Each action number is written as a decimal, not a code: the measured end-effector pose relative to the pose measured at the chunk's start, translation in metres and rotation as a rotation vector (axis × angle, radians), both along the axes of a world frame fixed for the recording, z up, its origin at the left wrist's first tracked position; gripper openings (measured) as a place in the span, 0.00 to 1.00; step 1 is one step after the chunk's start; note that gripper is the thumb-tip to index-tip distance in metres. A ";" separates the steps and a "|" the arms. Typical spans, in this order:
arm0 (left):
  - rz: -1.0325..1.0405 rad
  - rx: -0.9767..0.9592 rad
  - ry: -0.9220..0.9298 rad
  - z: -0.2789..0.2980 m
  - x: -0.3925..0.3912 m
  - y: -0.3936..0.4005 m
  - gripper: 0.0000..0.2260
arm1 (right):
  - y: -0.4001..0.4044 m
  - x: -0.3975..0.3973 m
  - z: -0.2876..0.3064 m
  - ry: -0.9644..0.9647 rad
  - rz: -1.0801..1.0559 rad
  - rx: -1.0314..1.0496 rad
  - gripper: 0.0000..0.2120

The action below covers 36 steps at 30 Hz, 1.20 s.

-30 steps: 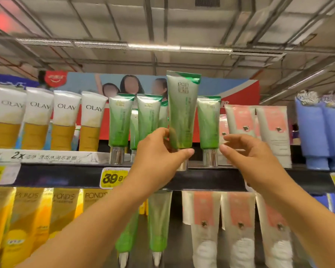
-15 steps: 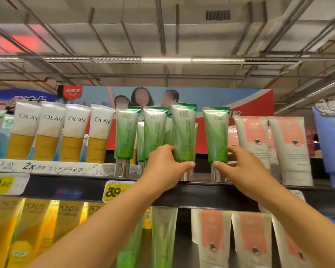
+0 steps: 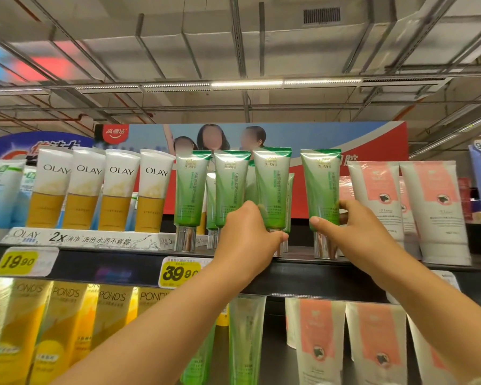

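Observation:
Green tubes with silver caps stand cap-down in a row on the top shelf (image 3: 122,263). My left hand (image 3: 247,237) grips the lower part of one green tube (image 3: 272,187), which stands upright on the shelf. My right hand (image 3: 353,229) holds the neighbouring green tube (image 3: 321,187) to the right, thumb in front and fingers behind it. Two more green tubes (image 3: 190,190) stand to the left of my left hand, with others behind them.
White and yellow Olay tubes (image 3: 117,190) stand left of the green ones. White and pink tubes (image 3: 428,207) stand to the right. Yellow price tags (image 3: 178,272) hang on the shelf edge. Pond's tubes (image 3: 64,315) and more tubes fill the shelf below.
My left hand lowered the raised green tube down onto the shelf into the row. My right hand moved in and took hold of the tube to its right.

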<state>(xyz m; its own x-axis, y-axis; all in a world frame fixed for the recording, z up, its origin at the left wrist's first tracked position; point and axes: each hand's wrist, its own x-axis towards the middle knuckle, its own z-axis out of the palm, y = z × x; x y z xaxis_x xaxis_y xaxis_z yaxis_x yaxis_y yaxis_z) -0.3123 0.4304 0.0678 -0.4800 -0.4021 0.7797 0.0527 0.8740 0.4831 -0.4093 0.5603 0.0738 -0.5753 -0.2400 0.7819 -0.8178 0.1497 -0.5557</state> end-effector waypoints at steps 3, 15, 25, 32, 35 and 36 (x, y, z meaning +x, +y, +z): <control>-0.007 -0.002 -0.019 0.000 -0.002 -0.001 0.18 | 0.000 -0.003 -0.001 -0.027 0.024 -0.017 0.22; 0.010 0.002 -0.033 -0.001 -0.006 0.000 0.17 | 0.007 0.014 -0.009 0.039 0.231 -0.215 0.13; -0.178 -0.073 0.196 -0.051 0.050 0.027 0.16 | 0.019 0.066 -0.045 -0.051 0.576 -0.350 0.17; -0.663 0.464 0.136 -0.117 0.082 0.032 0.06 | 0.008 0.104 -0.094 -0.171 0.682 -0.362 0.21; -0.799 0.647 0.106 -0.142 0.092 0.031 0.06 | 0.002 0.117 -0.117 -0.261 0.706 -0.381 0.18; -0.826 0.707 0.099 -0.150 0.095 0.030 0.07 | 0.001 0.121 -0.126 -0.287 0.709 -0.381 0.17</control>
<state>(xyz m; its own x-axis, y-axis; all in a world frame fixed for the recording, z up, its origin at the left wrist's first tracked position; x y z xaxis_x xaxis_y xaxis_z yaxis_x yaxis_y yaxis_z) -0.2171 0.4601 -0.0823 -0.7555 -0.3569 0.5493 0.5619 0.0780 0.8235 -0.2885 0.5612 -0.0519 -0.5768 -0.3680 0.7293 -0.4673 -0.5837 -0.6641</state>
